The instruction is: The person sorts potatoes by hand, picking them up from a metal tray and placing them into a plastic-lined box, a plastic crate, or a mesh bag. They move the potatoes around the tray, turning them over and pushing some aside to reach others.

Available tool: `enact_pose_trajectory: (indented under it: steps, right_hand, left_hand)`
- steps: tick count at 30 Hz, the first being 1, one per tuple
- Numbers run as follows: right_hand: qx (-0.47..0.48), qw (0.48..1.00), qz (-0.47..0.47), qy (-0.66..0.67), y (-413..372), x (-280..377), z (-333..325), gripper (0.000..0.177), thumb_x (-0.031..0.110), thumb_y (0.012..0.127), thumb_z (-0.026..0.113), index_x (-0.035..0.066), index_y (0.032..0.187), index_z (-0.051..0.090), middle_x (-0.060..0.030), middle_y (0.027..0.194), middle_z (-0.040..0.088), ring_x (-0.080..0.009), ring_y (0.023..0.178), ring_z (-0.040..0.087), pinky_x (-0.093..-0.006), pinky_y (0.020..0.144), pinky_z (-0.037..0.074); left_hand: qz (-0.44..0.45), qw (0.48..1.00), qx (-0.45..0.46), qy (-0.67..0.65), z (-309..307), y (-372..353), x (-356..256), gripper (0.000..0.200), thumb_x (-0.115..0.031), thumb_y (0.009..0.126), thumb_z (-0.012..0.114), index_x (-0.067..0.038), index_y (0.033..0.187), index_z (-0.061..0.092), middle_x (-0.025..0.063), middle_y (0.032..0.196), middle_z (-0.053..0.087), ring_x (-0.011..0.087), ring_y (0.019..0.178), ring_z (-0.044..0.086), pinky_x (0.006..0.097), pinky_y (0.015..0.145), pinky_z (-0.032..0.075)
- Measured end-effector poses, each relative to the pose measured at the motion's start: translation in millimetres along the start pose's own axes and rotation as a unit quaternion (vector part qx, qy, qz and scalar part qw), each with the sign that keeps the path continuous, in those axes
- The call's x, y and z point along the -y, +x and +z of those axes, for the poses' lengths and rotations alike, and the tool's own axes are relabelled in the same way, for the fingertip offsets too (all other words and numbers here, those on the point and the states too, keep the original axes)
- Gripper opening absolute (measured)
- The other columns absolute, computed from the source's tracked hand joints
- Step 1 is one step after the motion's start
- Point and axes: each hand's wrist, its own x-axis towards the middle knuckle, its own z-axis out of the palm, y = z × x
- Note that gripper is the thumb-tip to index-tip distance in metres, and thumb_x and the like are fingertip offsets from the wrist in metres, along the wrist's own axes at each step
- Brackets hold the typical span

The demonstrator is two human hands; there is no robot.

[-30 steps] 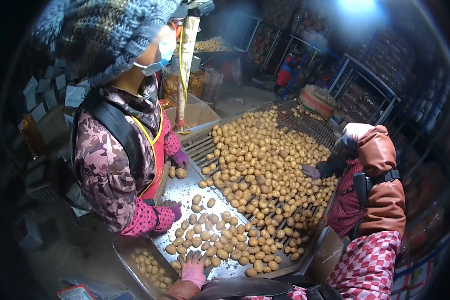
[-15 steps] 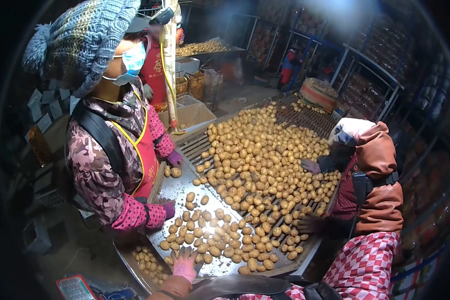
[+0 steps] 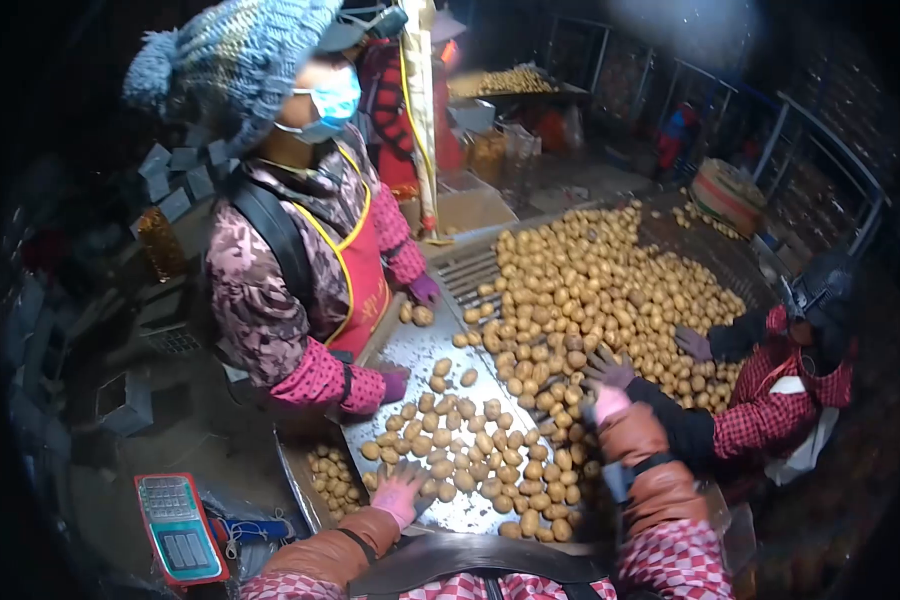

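My left hand [image 3: 400, 492], in a pink glove, lies with its fingers spread at the near edge of the metal tray [image 3: 395, 355], touching loose potatoes [image 3: 465, 480]. My right hand [image 3: 612, 404], also in a pink glove, is low over the right side of the sorting table. Its fingers are blurred, so I cannot see whether they hold anything. Just beyond it is a co-worker's dark-gloved hand [image 3: 610, 370]. The large potato heap [image 3: 590, 290] covers much of the slatted rack [image 3: 465, 272].
A masked co-worker [image 3: 300, 250] stands at the left with purple-gloved hands on the tray. Another co-worker [image 3: 780, 410] leans in from the right. A potato-filled bin [image 3: 332, 482] is below the tray, and a scale [image 3: 180, 528] is at lower left. A basket [image 3: 727, 193] stands at the back.
My right hand has come down and left from above the far right of the heap to the potatoes near the middle. My left hand stays spread by the tray. The view has shifted.
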Motion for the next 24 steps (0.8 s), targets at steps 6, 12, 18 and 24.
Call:
enact_pose_trajectory:
  steps: [6,12,18,24]
  right_hand:
    - [-0.026,0.992,-0.012,-0.124,-94.2,130.9,156.8,0.069,0.064,0.080,0.068,0.027,0.137,0.055,-0.0207,0.152,0.039,-0.0512,0.144,0.026,-0.0709,0.111,0.024]
    - [0.182,0.960,-0.135,-0.163,-125.0,123.6,132.5,0.059,0.044,0.088,0.066,0.033,0.144,0.050,-0.0062,0.156,0.040,-0.0420,0.148,0.022,-0.0664,0.116,0.019]
    - [0.221,0.957,-0.114,-0.153,-148.7,128.5,90.3,0.063,0.029,0.090,0.063,0.031,0.150,0.043,-0.0048,0.159,0.036,-0.0389,0.152,0.017,-0.0615,0.119,0.023]
    - [0.179,0.965,-0.163,-0.101,-142.0,112.6,128.0,0.057,0.033,0.085,0.068,0.026,0.140,0.054,-0.0053,0.154,0.042,-0.0393,0.147,0.027,-0.0579,0.115,0.031]
  left_hand:
    - [0.013,0.999,-0.040,0.029,10.4,1.0,2.8,0.055,-0.046,0.091,0.059,-0.015,0.137,0.056,0.0132,0.142,0.051,0.0335,0.139,0.040,0.0627,0.115,0.022]
    - [0.000,0.999,-0.031,0.012,7.5,3.1,-3.5,0.056,-0.047,0.090,0.062,-0.014,0.135,0.057,0.0118,0.141,0.052,0.0317,0.138,0.041,0.0618,0.116,0.022]
    - [0.031,0.999,-0.025,-0.028,3.2,31.6,-38.7,0.056,-0.049,0.090,0.062,-0.017,0.135,0.056,0.0117,0.142,0.051,0.0336,0.141,0.037,0.0645,0.115,0.021]
    - [0.142,0.979,0.127,0.067,4.6,96.4,-43.2,0.071,-0.054,0.091,0.060,-0.026,0.152,0.039,0.0075,0.162,0.031,0.0342,0.151,0.025,0.0677,0.119,0.010]
